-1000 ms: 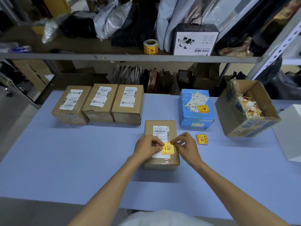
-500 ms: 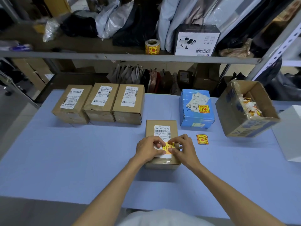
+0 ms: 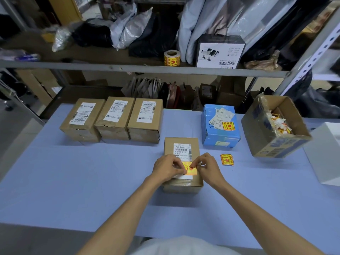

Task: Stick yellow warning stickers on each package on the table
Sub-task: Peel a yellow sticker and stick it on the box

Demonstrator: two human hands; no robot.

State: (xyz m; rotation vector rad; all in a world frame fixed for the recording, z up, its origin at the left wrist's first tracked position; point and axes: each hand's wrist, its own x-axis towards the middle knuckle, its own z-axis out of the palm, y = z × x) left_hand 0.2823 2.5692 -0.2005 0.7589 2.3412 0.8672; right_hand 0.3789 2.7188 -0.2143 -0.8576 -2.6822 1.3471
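A small brown package (image 3: 181, 144) with a white shipping label lies in the middle of the blue table (image 3: 73, 181). Over its near half I hold a yellow warning sticker (image 3: 190, 169). My left hand (image 3: 166, 168) pinches the sticker's left edge and my right hand (image 3: 208, 167) pinches its right side. Three brown packages (image 3: 82, 119) (image 3: 116, 118) (image 3: 146, 120) stand in a row at the back left, showing no yellow sticker. A blue package (image 3: 219, 126) at the back right carries a yellow sticker (image 3: 228, 126).
A small pile of loose yellow stickers (image 3: 227, 159) lies right of my right hand. An open cardboard box (image 3: 276, 126) of sticker scraps stands at the right, with a white box (image 3: 325, 153) beyond it. A sticker roll (image 3: 172, 57) sits on the shelf behind.
Both hands stayed over the middle package, working the sticker. The sticker first shifted up between my fingers, then came back down flatter over the label's lower part.
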